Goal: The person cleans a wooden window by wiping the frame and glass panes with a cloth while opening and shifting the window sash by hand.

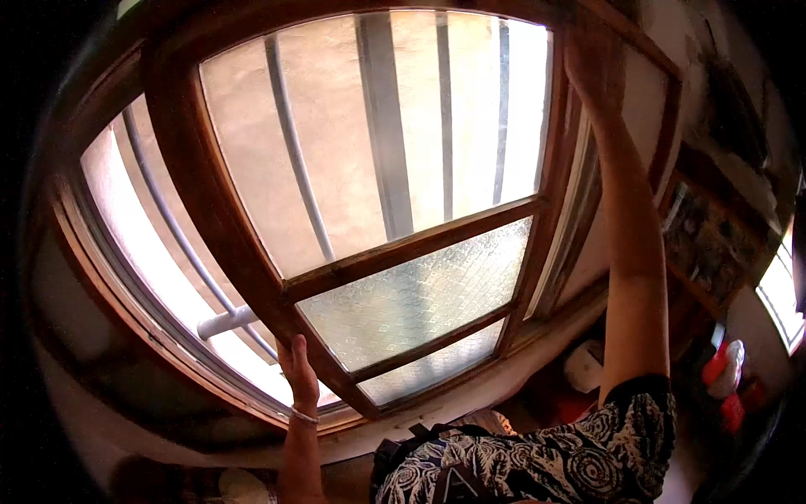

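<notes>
A brown wooden window sash stands tilted in front of me, with a large clear pane above and two patterned glass panes below. My left hand is closed on the sash's lower left edge, its thumb side up; a thin bracelet circles the wrist. With the arm stretched high, my right hand holds the upper right side of the same sash. Its fingers are dim and partly lost against the dark wood.
Behind the sash is the window opening with upright metal bars and a pale wall outside. The fixed wooden frame curves along the left. At the right, red and white items sit near a second bright window.
</notes>
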The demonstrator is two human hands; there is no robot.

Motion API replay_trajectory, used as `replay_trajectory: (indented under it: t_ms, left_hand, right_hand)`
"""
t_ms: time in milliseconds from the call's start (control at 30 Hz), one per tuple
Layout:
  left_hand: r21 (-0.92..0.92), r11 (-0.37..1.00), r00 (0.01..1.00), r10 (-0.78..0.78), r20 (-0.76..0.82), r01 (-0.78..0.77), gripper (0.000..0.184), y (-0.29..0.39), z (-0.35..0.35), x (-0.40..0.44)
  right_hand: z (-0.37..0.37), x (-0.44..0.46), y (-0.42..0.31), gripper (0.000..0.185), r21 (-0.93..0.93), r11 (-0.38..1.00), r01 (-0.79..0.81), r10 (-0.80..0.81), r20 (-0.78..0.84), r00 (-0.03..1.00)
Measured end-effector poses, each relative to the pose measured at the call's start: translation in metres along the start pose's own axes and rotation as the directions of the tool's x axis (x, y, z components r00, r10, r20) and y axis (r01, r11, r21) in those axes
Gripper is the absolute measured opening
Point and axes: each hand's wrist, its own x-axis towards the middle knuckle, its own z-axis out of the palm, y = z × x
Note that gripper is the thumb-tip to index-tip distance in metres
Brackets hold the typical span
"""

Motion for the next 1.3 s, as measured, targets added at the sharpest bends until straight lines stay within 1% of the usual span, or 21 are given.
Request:
replay_trajectory:
  t_ms: [133, 167, 267, 333, 433, 467, 500, 567, 600, 633, 733, 833, 900, 933, 1000, 1067, 1133, 1200, 1233, 1267, 1300]
  left_hand:
    - [0.054, 0.996, 0.998, -0.063, -0.010, 0.064, 0.038, -0.006, -0.010, -0.001]
    - [-0.048, 0.996, 0.996, -0.076, -0.043, 0.074, 0.039, -0.006, -0.007, 0.000]
    - [-0.046, 0.998, 0.999, -0.037, 0.017, 0.038, 0.039, 0.006, -0.007, 0.002]
    - [0.003, 0.998, 0.998, -0.058, 0.008, 0.058, 0.041, 0.013, -0.007, 0.001]
    - [-0.135, 0.990, 0.997, -0.043, 0.063, 0.052, 0.041, 0.006, -0.011, 0.005]
    - [-0.090, 0.995, 0.997, -0.032, 0.064, 0.038, 0.038, 0.007, -0.013, 0.004]
    - [-0.108, 0.992, 0.997, -0.055, 0.061, 0.061, 0.036, 0.009, -0.013, 0.003]
    - [-0.070, 0.997, 0.999, -0.035, 0.028, 0.037, 0.030, 0.015, -0.010, 0.004]
    - [-0.150, 0.988, 0.999, -0.041, 0.026, 0.044, 0.029, 0.009, -0.011, 0.004]
    - [-0.125, 0.991, 0.999, -0.039, 0.031, 0.043, 0.028, 0.006, -0.013, 0.005]
    - [-0.118, 0.992, 0.999, -0.030, 0.028, 0.033, 0.025, 0.003, -0.014, 0.006]
    - [-0.096, 0.994, 0.997, -0.050, 0.054, 0.055, 0.023, 0.002, -0.021, 0.006]
    - [-0.115, 0.991, 0.996, -0.068, 0.055, 0.074, 0.023, 0.002, -0.021, 0.006]
    - [-0.098, 0.993, 0.996, -0.065, 0.068, 0.072, 0.024, -0.002, -0.024, 0.007]
    - [-0.039, 0.998, 0.997, -0.047, 0.066, 0.049, 0.025, -0.002, -0.027, 0.010]
    - [-0.091, 0.991, 0.991, -0.091, 0.097, 0.100, 0.026, -0.003, -0.031, 0.010]
    - [-0.192, 0.966, 0.977, -0.145, 0.158, 0.175, 0.029, -0.006, -0.038, 0.010]
    - [-0.075, 0.981, 0.967, -0.164, 0.194, 0.181, 0.038, -0.008, -0.046, 0.011]
    - [-0.085, 0.995, 0.973, -0.037, 0.229, 0.058, 0.047, -0.018, -0.051, 0.013]
    - [-0.169, 0.984, 0.976, -0.027, 0.217, 0.064, 0.052, -0.015, -0.049, 0.014]
    - [-0.114, 0.993, 0.967, -0.005, 0.254, 0.035, 0.058, -0.013, -0.052, 0.014]
  right_hand:
    - [0.014, -0.005, 0.021, 0.035, 0.026, 0.992, -0.124, 0.122, 0.068, 0.990]
    - [0.018, -0.006, 0.020, 0.037, 0.036, 0.988, -0.149, 0.146, 0.084, 0.986]
    - [0.028, -0.010, 0.017, 0.041, 0.057, 0.977, -0.206, 0.198, 0.123, 0.972]
    - [0.056, -0.014, 0.028, 0.041, 0.029, 0.993, -0.115, 0.114, 0.047, 0.992]
    - [0.058, 0.001, -0.008, 0.034, -0.080, 0.990, 0.115, -0.125, -0.125, 0.984]
    - [0.072, 0.006, -0.016, 0.034, -0.057, 0.992, 0.115, -0.121, -0.134, 0.984]
    - [0.078, 0.020, -0.036, 0.036, 0.136, 0.991, 0.001, 0.027, -0.200, 0.979]
    - [0.073, 0.023, -0.067, 0.037, 0.321, 0.946, -0.034, 0.097, -0.181, 0.979]
    - [0.032, 0.025, -0.110, 0.037, 0.312, 0.949, 0.033, 0.007, -0.125, 0.992]
    - [0.026, 0.028, -0.135, 0.038, 0.440, 0.898, 0.020, 0.039, -0.125, 0.991]
    - [0.001, 0.038, -0.203, 0.037, 0.437, 0.885, 0.162, -0.068, -0.223, 0.972]
    - [-0.014, 0.048, -0.256, 0.037, 0.370, 0.909, 0.194, -0.155, -0.133, 0.979]
    - [-0.023, 0.069, -0.283, 0.036, 0.504, 0.808, 0.306, -0.259, -0.162, 0.952]
    - [-0.033, 0.072, -0.298, 0.036, 0.515, 0.801, 0.307, -0.261, -0.161, 0.952]
    - [-0.054, 0.077, -0.328, 0.020, 0.729, 0.582, 0.361, -0.120, -0.362, 0.924]
    - [-0.054, 0.080, -0.346, 0.019, 0.714, 0.627, 0.313, -0.141, -0.291, 0.946]
    - [-0.047, 0.083, -0.353, 0.018, 0.562, 0.672, 0.482, -0.242, -0.448, 0.860]
    - [-0.042, 0.077, -0.359, 0.017, 0.400, 0.676, 0.620, -0.352, -0.563, 0.747]
    - [-0.040, 0.072, -0.363, 0.016, 0.463, 0.686, 0.562, -0.287, -0.537, 0.793]
    - [-0.040, 0.067, -0.366, 0.015, 0.521, 0.694, 0.497, -0.225, -0.498, 0.837]
    - [-0.046, 0.064, -0.366, 0.015, 0.640, 0.523, 0.563, -0.330, -0.456, 0.826]
